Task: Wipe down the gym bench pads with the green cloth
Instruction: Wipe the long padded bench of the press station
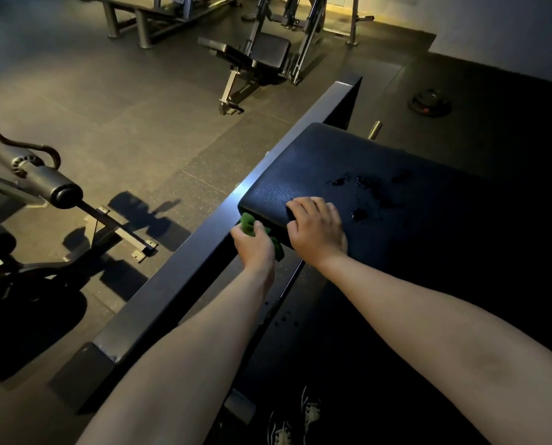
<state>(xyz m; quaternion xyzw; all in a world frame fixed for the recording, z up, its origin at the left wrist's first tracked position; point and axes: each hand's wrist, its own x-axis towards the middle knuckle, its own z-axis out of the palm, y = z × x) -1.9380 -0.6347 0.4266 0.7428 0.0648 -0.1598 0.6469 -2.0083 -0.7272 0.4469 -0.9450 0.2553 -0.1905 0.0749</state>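
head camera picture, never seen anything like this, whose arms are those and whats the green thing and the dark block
There is no machine here. A person wears one wide-angle camera on the head, so you look down along their own two bare arms. The dark block is a black bench pad in a dim gym, set beside a long metal beam. The left hand grips a bunched green cloth against the pad's near left corner. The right hand holds the pad's near edge, with bent fingers on top. Some wet drops lie on the pad just right of that hand, not yet wiped. At the bottom are the person's shoes. Further off stands a second bench.
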